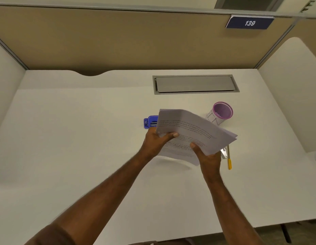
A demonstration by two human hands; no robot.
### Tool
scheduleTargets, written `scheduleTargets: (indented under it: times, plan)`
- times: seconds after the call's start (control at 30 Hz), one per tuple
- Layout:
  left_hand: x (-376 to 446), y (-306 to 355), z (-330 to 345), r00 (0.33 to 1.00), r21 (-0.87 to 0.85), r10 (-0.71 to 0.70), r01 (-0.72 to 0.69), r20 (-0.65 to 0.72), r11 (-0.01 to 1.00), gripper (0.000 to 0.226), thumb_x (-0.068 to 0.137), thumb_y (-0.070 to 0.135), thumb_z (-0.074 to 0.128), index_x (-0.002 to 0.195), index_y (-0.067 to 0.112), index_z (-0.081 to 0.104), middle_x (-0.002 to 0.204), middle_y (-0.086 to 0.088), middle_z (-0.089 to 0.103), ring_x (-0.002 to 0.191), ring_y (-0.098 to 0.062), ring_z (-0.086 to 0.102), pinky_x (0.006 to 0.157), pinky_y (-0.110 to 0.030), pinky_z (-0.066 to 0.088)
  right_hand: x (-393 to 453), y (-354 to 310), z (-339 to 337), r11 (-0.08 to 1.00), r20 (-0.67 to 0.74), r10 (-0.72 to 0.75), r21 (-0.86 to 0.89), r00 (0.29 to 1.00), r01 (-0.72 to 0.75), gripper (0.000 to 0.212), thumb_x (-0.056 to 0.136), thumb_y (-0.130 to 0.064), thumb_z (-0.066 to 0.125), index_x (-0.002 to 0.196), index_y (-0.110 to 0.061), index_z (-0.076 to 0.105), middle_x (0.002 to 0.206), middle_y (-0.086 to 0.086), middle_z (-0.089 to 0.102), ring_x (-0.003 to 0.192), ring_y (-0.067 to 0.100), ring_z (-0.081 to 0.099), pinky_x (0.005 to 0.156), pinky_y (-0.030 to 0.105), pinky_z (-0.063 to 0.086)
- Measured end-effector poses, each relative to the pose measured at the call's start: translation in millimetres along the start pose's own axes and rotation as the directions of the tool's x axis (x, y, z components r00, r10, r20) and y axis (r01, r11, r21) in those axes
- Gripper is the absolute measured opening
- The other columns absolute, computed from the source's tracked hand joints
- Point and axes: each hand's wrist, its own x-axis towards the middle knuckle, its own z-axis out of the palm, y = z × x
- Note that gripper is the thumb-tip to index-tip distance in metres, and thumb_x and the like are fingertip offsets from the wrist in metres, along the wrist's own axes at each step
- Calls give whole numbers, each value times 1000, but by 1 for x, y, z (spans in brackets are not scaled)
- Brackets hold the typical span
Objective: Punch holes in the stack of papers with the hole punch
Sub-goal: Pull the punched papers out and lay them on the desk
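A stack of printed white papers [190, 128] is held above the white desk [83, 138], tilted and slightly curved. My left hand [156, 143] grips its left edge, thumb on top. My right hand [207, 157] grips the near right edge, thumb on the top sheet. A blue hole punch [150, 122] sits on the desk just beyond my left hand; its right part is hidden behind the papers.
A purple pen cup [220, 112] stands to the right behind the papers. A yellow-handled tool [229, 160] and a metal piece [223, 152] lie right of my right hand. A grey cable hatch [195, 84] is set in the desk's back. Partition walls enclose the desk.
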Motion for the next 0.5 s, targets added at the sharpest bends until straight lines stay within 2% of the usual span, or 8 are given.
scheduleTargets:
  times: [0.1, 0.17, 0.2, 0.3, 0.37, 0.5]
  plan:
    - [6, 16, -8, 1000, 29, 0, 0, -5, 1000, 23, 85, 27, 79, 102, 38, 68, 94, 18, 74, 84, -9, 73, 68, -20, 61, 9, -16, 3, 1000, 30, -20, -10, 999, 21, 50, 76, -25, 80, 107, -59, 61, 105, -20, 71, 101, 9, 68, 75, 22, 60]
    - [8, 25, -20, 1000, 31, -17, 17, -5, 999, 26, 82, 33, 81, 106, 29, 71, 96, 13, 76, 84, -7, 74, 65, -17, 58, 14, -25, 7, 1000, 40, 14, -12, 999, -13, 46, 71, -29, 82, 102, -57, 64, 99, -22, 73, 94, 6, 71, 70, 21, 60]
    - [8, 29, -27, 1000, 35, -24, 24, -5, 999, 29, 81, 34, 82, 106, 26, 72, 98, 11, 77, 85, -7, 74, 65, -16, 57, 17, -28, 10, 999, 36, 45, -9, 998, -45, 44, 68, -32, 85, 103, -50, 65, 97, -18, 74, 91, 7, 72, 70, 24, 61]
    - [3, 31, -54, 999, 38, -33, 33, -11, 999, 17, 82, 31, 81, 96, 22, 77, 91, 8, 80, 83, -11, 76, 66, -19, 59, 23, -34, 23, 988, 38, 156, 13, 987, -157, 44, 63, -30, 90, 100, -30, 67, 99, -3, 76, 91, 22, 74, 74, 35, 63]
    - [-4, 26, -73, 997, 10, -46, 47, -58, 999, 14, 83, 28, 80, 90, 15, 79, 87, 3, 80, 79, -15, 77, 66, -22, 60, 25, -37, 37, 980, 116, 192, 29, 974, -197, 31, 70, -19, 86, 96, -29, 71, 98, 0, 78, 89, 24, 75, 72, 37, 63]
    - [-19, 13, -109, 977, 38, -86, 95, -193, 995, 20, 83, 26, 81, 90, 8, 79, 84, -5, 80, 79, -24, 77, 73, -36, 65, 17, -35, 70, 953, 247, 289, 19, 925, -303, 35, 76, -15, 82, 108, -21, 72, 103, 3, 78, 91, 25, 76, 76, 41, 62]
